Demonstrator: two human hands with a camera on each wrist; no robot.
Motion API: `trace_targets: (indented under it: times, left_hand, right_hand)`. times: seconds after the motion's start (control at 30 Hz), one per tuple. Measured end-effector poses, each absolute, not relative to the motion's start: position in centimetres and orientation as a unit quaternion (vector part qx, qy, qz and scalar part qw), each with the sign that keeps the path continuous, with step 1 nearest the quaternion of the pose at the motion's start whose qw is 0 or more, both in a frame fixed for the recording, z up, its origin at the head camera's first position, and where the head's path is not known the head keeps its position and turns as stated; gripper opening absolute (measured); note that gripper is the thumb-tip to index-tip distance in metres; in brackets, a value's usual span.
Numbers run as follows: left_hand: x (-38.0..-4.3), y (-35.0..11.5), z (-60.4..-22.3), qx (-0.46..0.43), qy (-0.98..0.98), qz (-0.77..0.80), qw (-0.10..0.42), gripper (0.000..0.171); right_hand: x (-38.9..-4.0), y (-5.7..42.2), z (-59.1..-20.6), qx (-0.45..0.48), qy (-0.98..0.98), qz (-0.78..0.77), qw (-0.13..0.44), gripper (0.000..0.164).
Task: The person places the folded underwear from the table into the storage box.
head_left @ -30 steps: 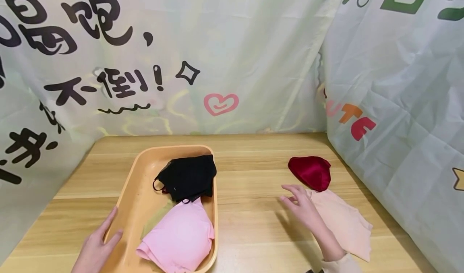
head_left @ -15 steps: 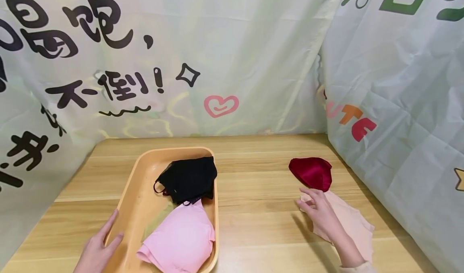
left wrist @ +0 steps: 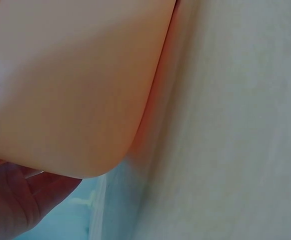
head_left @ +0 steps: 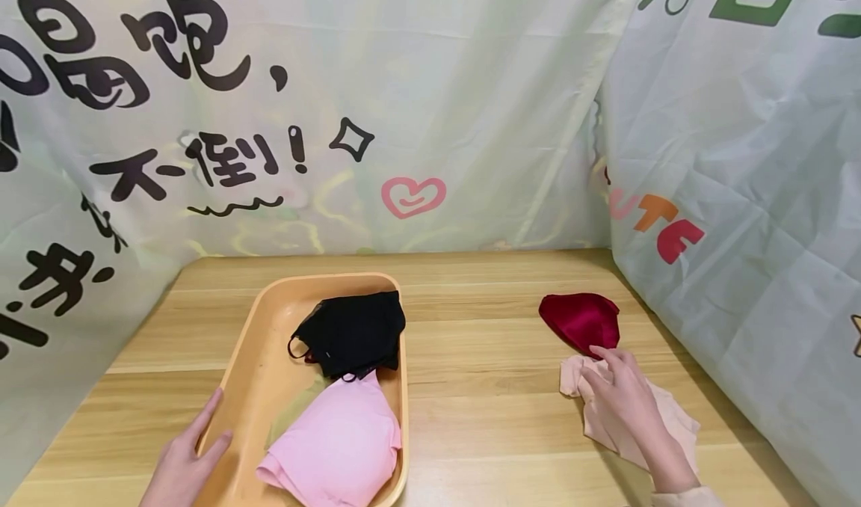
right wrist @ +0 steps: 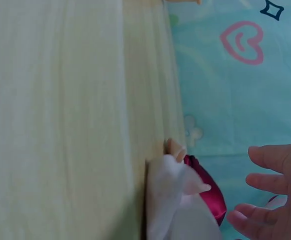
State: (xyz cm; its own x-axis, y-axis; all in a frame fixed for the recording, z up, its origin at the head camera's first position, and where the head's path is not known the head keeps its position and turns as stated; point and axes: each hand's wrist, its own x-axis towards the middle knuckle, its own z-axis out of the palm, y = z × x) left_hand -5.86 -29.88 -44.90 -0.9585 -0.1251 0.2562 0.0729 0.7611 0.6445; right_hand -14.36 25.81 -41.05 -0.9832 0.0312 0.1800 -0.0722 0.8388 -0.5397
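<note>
My left hand holds the left rim of an orange plastic tray, thumb over the rim and fingers along the outside. In the left wrist view, the hand lies at the tray's wall. My right hand is over a beige folded garment, its fingers spread and loosely bent. The right wrist view shows the hand's fingers apart from the beige cloth. Just beyond the fingertips lies a dark red satin piece, rounded like a cup.
Inside the tray are a black folded garment with thin loops, a pink garment with a rounded cup shape, and olive cloth partly under it. Printed curtains bound the wooden table at the back and sides.
My right hand has moved right, from beside the beige garment to over it. The garment's left end now shows rumpled, left of the fingers. The left hand stays on the tray.
</note>
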Motion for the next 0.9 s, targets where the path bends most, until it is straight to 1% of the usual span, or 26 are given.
trace_targets:
  times: [0.3,0.5,0.67,0.73,0.9]
  left_hand:
    - [-5.9,-29.8,-44.8,0.012,-0.931,-0.336,0.144,0.062]
    - [-5.8,-29.6,-44.8,0.004,-0.933,-0.329,0.146,0.058]
    - [-5.8,-29.6,-44.7,0.012,-0.934,-0.328,0.137,0.059]
    - [-5.8,-29.7,-44.6,0.009,-0.935,-0.326,0.142,0.059]
    - [-5.8,-29.8,-44.7,0.006,-0.936,-0.316,0.155,0.058]
  right_hand:
    - [-14.5,26.8,-41.9,-0.010,-0.970,0.222,0.102,0.045]
    - [-14.5,28.1,-42.6,-0.017,-0.979,0.199,0.046,0.049]
    - [-14.8,28.7,-42.8,-0.009,-0.982,0.188,-0.004,0.059]
    - [-14.9,28.9,-42.6,-0.006,-0.982,0.189,-0.022,0.062]
    - [-15.4,29.9,-42.1,0.015,-0.982,0.186,-0.044,0.066]
